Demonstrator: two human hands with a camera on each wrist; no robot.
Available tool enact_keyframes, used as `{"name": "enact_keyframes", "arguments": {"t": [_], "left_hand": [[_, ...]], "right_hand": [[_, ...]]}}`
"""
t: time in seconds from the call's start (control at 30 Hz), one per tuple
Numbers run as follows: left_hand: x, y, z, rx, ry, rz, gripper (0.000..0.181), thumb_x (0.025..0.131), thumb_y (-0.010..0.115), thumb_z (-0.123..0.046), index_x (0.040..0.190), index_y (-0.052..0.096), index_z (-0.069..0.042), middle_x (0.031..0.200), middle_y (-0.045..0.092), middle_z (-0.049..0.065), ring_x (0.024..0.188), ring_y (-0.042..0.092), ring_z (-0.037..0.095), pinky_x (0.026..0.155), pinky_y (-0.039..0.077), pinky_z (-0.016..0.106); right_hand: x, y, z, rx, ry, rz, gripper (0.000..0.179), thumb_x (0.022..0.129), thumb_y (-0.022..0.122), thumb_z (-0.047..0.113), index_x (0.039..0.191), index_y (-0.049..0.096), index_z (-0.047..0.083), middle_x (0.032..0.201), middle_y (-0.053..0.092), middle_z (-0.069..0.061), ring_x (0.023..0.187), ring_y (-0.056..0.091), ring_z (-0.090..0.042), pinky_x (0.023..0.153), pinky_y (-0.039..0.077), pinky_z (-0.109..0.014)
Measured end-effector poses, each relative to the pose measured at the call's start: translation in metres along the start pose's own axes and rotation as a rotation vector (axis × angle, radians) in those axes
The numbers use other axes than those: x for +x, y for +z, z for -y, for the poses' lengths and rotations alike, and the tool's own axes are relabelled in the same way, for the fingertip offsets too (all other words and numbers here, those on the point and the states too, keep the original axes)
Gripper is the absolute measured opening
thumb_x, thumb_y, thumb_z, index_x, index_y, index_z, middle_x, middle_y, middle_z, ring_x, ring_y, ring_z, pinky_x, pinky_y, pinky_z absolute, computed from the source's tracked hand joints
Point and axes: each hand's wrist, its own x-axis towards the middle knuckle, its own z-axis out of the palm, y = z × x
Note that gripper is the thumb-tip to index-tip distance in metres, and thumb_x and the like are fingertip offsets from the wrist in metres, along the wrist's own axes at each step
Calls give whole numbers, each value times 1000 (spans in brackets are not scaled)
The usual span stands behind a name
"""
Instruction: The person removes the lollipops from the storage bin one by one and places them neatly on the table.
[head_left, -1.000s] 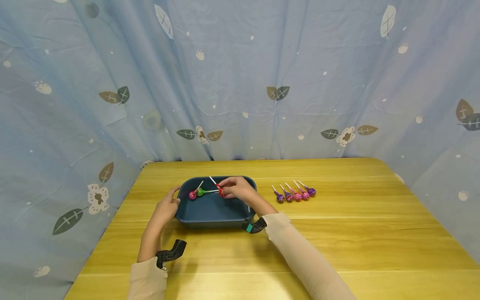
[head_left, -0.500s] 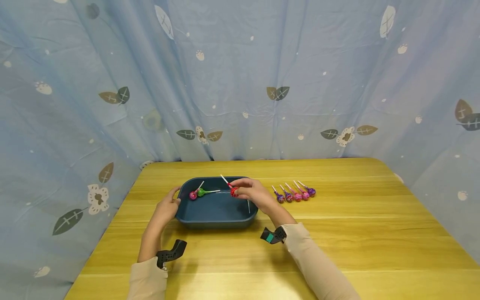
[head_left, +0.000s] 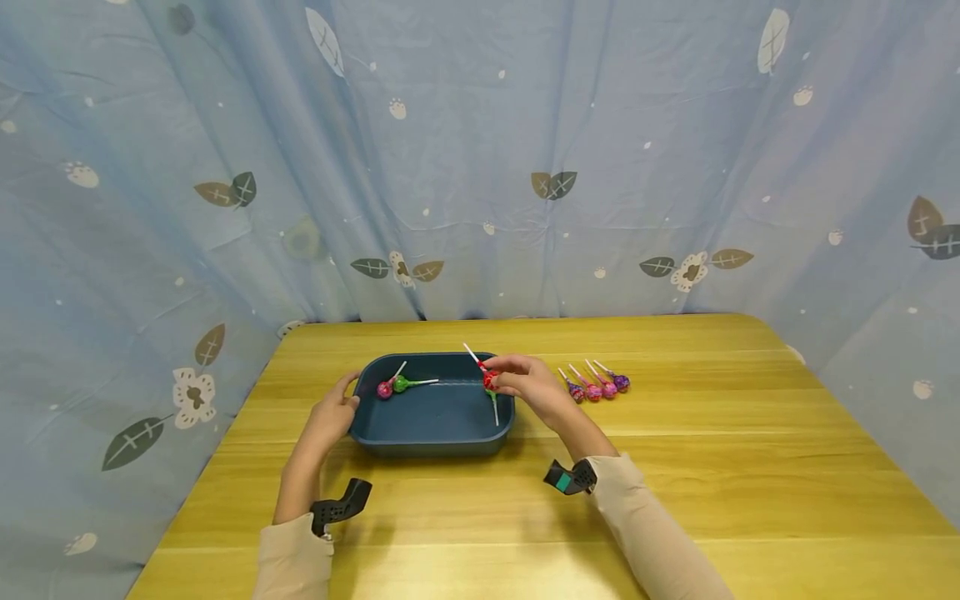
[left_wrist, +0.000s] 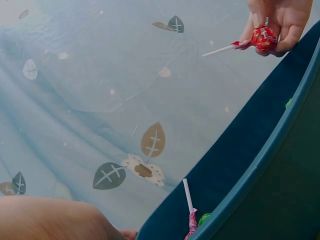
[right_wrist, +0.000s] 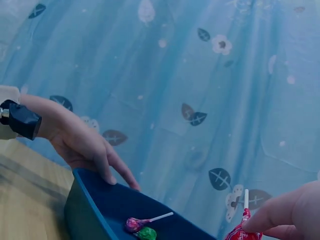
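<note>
- Curtain: blue cloth printed with leaves, flowers and pale paw-like marks, hanging behind the table.
- Table: yellow wood-grain top, carrying the bin and a row of sweets.
- Blue bin: shallow, rounded at the corners, standing upright on the table between the two hands.
- Left hand: clamped on the bin's left end, the thumb at the rim and the fingers along the outer side.
- Right hand: over the bin's right end, thumb and fingers together on a red lollipop.
- Black wrist mounts: one on each wrist.
- Four lollipops: purple and pink, side by side on the table right of the bin, sticks pointing away.
- Red lollipop: pinched at its wrapped head, stick slanting up and leftward.
- Pink lollipop and green lollipop: close together inside the bin's left end.
- Second green lollipop: inside the right end, partly hidden.
</note>
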Motion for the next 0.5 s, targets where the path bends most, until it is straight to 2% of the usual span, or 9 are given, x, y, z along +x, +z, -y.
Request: {"name": "enact_keyframes", "arguments": {"t": [0.17, 0.37, 0.5], "left_hand": [[0, 0, 0, -15, 4, 5, 50, 104, 35, -11, 152, 23, -3, 137, 42, 36, 114, 51, 46, 82, 45, 48], [-1, 0, 0, -22, 4, 3, 50, 104, 35, -10, 152, 23, -2, 135, 43, 36, 112, 53, 45, 81, 45, 48], [-1, 0, 0, -24, 8, 3, 50, 104, 35, -10, 152, 23, -2, 136, 43, 36, 113, 52, 46, 83, 45, 50]], "right_hand": [[-5, -8, -4, 2, 12, -36, 31, 93, 55, -1, 123, 61, -3, 126, 56, -16, 111, 58, -26, 96, 45, -40], [-9, -16, -6, 17, -4, -26, 35, 93, 53, -1, 127, 56, -6, 130, 52, -18, 114, 55, -27, 95, 45, -36], [-10, -19, -5, 25, -8, -30, 37, 93, 53, -1, 129, 55, -8, 129, 52, -19, 112, 55, -26, 97, 44, -39]]}}
